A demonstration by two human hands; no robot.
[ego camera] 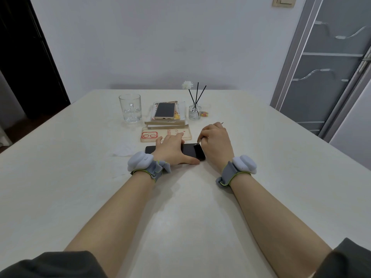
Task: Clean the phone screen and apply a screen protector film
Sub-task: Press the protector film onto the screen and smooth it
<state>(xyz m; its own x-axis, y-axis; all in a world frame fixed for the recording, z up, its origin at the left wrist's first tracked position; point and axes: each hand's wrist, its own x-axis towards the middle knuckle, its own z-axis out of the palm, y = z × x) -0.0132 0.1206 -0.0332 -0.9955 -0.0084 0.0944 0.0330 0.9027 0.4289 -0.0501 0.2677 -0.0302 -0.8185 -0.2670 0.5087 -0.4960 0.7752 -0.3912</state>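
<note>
- Working at the far right corner of the phone, which lay flat and crosswise mid-counter, screen up.
- Left grip was open-handed: fingers straight across the phone's middle, thumb along its near edge, pressing it down rather than holding it.
- Right grip was curled on a thin metal tool, pinching it. The tip sat at that screen corner and the other end stuck out past the knuckles.
- My read: it was picking at a film edge or a speck. I couldn't tell whether a film was already on.
- To do this well, the tip needed to run shallow, nearly flat to the glass, and only at the corner.
- Left pressure needed to be firm, since the pale glossy counter looked slippery.
- Risk: left fingers on the screen probably smeared it, so a re-wipe was likely needed.
- A white wipe lay just left of the phone.
- A clear flat tray with red marks lay just beyond the phone.
- Toward the far edge stood a book stack with a gold phone on top.
- An empty glass stood to its left and a reed diffuser to its right.
- Room: plain white wall, a wall switch top right, a grey cabinet door right, a dark doorway left.
</note>
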